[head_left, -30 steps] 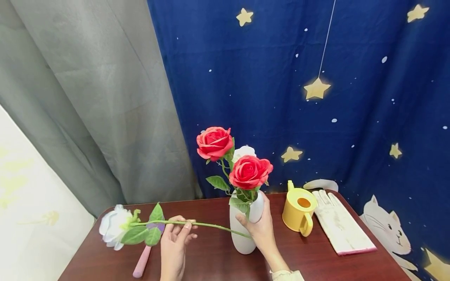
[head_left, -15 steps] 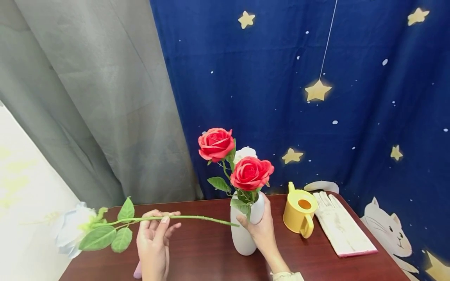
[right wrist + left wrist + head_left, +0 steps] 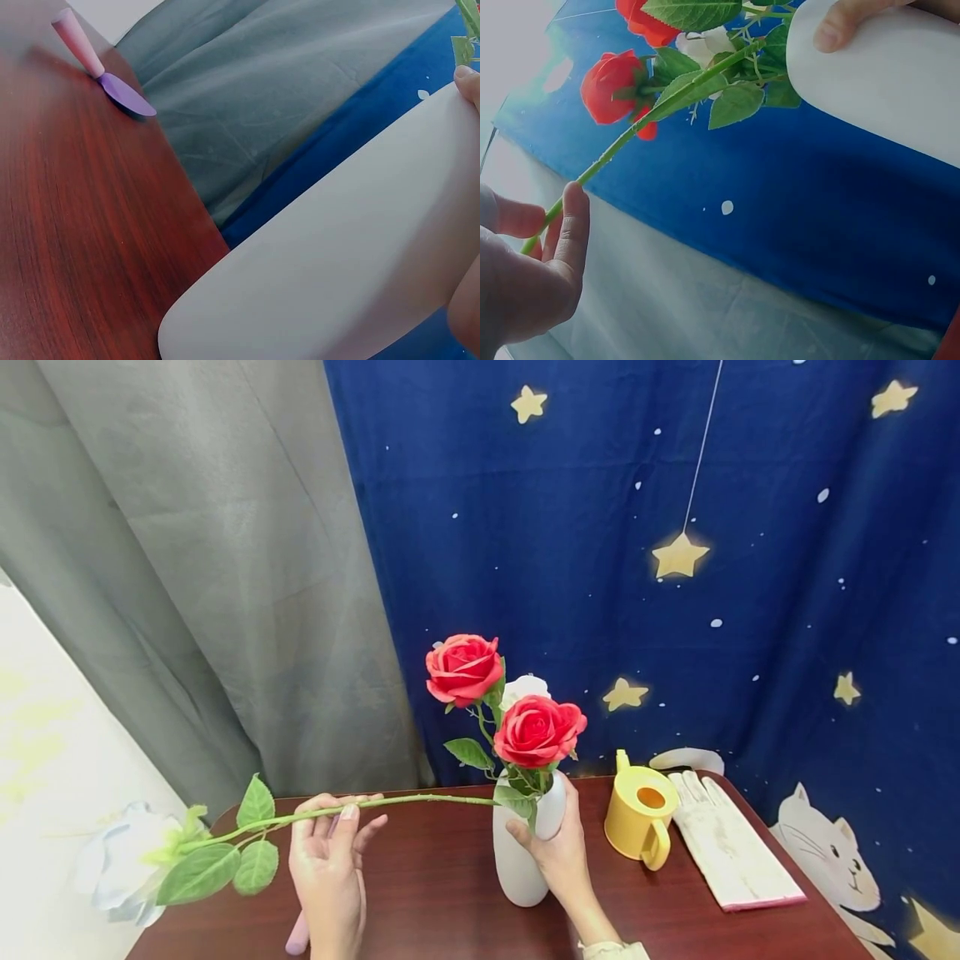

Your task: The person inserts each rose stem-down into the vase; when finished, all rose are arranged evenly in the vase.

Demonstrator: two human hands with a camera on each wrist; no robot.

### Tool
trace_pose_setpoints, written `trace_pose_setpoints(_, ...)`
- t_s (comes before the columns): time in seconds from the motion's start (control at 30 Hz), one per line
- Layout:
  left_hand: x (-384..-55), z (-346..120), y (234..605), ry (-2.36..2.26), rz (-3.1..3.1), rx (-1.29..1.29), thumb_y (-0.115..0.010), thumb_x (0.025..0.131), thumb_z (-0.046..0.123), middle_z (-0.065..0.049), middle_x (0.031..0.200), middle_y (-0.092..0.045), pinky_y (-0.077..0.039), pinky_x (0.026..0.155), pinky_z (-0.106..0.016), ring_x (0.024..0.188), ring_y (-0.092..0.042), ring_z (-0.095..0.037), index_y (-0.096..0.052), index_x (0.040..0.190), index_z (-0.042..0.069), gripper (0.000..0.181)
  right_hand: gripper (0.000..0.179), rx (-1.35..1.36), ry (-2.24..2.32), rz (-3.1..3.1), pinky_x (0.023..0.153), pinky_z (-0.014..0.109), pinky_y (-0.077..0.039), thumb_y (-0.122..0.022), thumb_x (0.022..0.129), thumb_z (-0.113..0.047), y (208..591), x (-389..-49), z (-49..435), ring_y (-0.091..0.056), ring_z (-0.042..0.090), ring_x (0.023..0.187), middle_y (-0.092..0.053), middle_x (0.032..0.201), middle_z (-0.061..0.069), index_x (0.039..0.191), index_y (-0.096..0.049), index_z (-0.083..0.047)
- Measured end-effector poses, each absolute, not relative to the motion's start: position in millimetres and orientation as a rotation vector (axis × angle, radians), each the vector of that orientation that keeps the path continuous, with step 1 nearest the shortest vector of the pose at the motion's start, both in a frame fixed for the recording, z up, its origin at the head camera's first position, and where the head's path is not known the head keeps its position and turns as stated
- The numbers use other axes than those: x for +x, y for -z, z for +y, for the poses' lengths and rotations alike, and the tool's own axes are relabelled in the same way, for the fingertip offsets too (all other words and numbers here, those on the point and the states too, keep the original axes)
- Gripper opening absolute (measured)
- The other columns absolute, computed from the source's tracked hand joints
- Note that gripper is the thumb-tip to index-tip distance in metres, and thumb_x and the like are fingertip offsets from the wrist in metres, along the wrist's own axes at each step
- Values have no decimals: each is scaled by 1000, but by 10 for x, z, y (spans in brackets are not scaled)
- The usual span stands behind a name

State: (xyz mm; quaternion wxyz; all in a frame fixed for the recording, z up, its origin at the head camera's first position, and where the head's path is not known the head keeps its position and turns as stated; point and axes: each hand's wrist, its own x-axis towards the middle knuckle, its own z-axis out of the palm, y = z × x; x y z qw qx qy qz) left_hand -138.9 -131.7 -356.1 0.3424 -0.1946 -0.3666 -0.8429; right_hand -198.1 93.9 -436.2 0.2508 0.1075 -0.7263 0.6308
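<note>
My left hand (image 3: 330,860) pinches the green stem of a pale white rose (image 3: 123,864) between thumb and fingers. The stem lies nearly level, bloom at far left, its cut end right at the leaves by the vase mouth. In the left wrist view the stem (image 3: 619,142) crosses in front of the flowers. My right hand (image 3: 558,847) grips the upper part of a white vase (image 3: 517,868), which stands upright on the table. Two red roses (image 3: 540,731) and a white rose (image 3: 525,689) stand in it.
On the dark red table (image 3: 435,910), a yellow watering can (image 3: 637,818) and a pair of white gloves (image 3: 731,847) lie right of the vase. A small trowel with pink handle and purple blade (image 3: 127,94) lies at left, mostly behind my left hand in the head view. Curtains (image 3: 300,568) hang behind.
My left hand has moved left with the white rose, then raised the stem's cut end from beside the vase body to near its mouth. The right hand stays on the vase.
</note>
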Motion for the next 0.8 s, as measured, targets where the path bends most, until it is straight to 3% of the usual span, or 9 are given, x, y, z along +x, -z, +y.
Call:
trace_pose_setpoints(0.27,-1443,-1228,3495,2161,-963,-526,-47,90,-14,-22,91,-56,-54,67,-35,88,-63,-34,-43,98,-8,11,87,306,-1707,-1960,87,46,-43,-82,69,-16,4516,-2069,960,-49,16,111,-51,126,-1,139,-32,-19)
trace_pose_setpoints(0.47,-1502,-1154,3448,2088,-1080,-492,-49,90,-11,-21,93,-56,-54,68,-34,89,-64,-33,-44,100,-6,13,89,297,-1691,-1976,87,44,-44,-82,67,-9,4500,-2070,961,-49,18,110,-51,126,4,140,-30,-12)
trace_pose_setpoints(0.57,-1550,-1110,3426,2018,-1141,-509,-47,90,-12,-22,93,-56,-54,68,-32,88,-65,-31,-42,101,-8,13,89,287,-1699,-1979,87,44,-44,-82,66,-7,4496,-2071,956,-49,19,110,-51,126,5,139,-31,-10)
trace_pose_setpoints(0.8,-1696,-979,3374,1830,-1336,-583,-48,89,-14,-22,90,-57,-52,69,-27,84,-64,-23,-39,102,-15,15,88,293,-1720,-1956,88,47,-42,-82,68,-17,4511,-2064,958,-48,15,112,-49,127,-2,140,-31,-20)
